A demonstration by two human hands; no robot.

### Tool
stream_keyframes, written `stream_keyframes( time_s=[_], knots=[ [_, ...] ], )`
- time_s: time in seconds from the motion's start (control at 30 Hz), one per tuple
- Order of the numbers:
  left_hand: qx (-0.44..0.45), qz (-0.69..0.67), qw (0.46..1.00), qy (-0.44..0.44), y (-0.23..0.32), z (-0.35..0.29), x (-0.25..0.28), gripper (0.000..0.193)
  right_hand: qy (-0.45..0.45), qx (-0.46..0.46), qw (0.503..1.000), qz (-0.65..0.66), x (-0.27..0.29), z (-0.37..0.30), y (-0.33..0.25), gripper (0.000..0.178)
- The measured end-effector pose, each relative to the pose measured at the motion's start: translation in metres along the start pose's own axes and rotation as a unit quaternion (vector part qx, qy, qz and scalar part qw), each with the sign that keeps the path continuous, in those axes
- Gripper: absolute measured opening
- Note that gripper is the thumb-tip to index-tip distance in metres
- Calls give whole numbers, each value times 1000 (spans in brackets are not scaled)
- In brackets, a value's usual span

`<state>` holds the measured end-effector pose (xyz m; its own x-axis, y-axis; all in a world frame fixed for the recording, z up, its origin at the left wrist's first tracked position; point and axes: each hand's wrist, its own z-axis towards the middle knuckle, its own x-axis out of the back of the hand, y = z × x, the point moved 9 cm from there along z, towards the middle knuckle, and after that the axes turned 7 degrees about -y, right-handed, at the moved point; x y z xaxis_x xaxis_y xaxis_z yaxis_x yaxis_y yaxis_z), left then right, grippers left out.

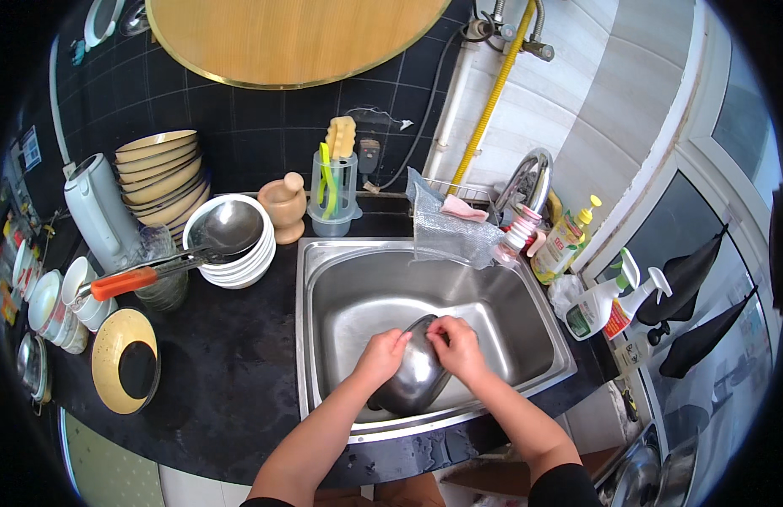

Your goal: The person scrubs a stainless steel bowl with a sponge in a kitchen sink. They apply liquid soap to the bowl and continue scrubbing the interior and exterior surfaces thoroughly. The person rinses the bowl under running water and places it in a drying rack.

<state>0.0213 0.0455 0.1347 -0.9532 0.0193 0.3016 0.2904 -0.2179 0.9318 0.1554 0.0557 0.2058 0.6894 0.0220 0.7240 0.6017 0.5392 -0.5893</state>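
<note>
Over the stainless steel sink (527, 365), a shiny metal bowl (415, 372) is tilted, its rounded outside facing up. My left hand (383, 355) is closed on the bowl's left edge, thumb and fingers near the rim. On the other side my right hand (459, 346) pinches the bowl's right edge with fingertips together. Whether a small thing sits between the right fingertips is too fine to make out. The bowl's inside is hidden.
White bowls (255, 269) are stacked left of the sink, topped by a metal ladle (231, 226). A cream bowl (113, 363) stands farther left. Behind are a wooden mortar (283, 207) and utensil holder (332, 194). Spray bottles (596, 306) and the faucet (539, 173) are right.
</note>
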Motion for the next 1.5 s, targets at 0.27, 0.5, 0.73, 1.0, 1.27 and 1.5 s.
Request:
stream_keyframes(
  time_s=[0.27, 0.5, 0.73, 1.0, 1.27, 1.5],
  knots=[
    [9, -3, 1000, -12, -2, 0, -1, 34, -6, -4, 1000, -4, 0, -1, 0, 12],
    [-2, 7, 1000, 2, 1, 0, 3, 35, -46, 50, 998, -17, -4, -12, -23, 11],
    [8, 15, 1000, -16, 0, 0, 0, 34, -41, 78, 996, -21, -5, -15, -36, 10],
    [18, 5, 999, -29, 7, -1, -1, 33, -13, 4, 1000, -14, -1, -3, -6, 9],
    [14, 8, 999, -32, 5, -1, -4, 30, 4, -85, 995, 57, -2, 2, 30, 11],
    [39, -7, 999, -23, -7, -2, 2, 28, -117, 129, 984, 35, -19, -18, -53, 26]
  ],
)
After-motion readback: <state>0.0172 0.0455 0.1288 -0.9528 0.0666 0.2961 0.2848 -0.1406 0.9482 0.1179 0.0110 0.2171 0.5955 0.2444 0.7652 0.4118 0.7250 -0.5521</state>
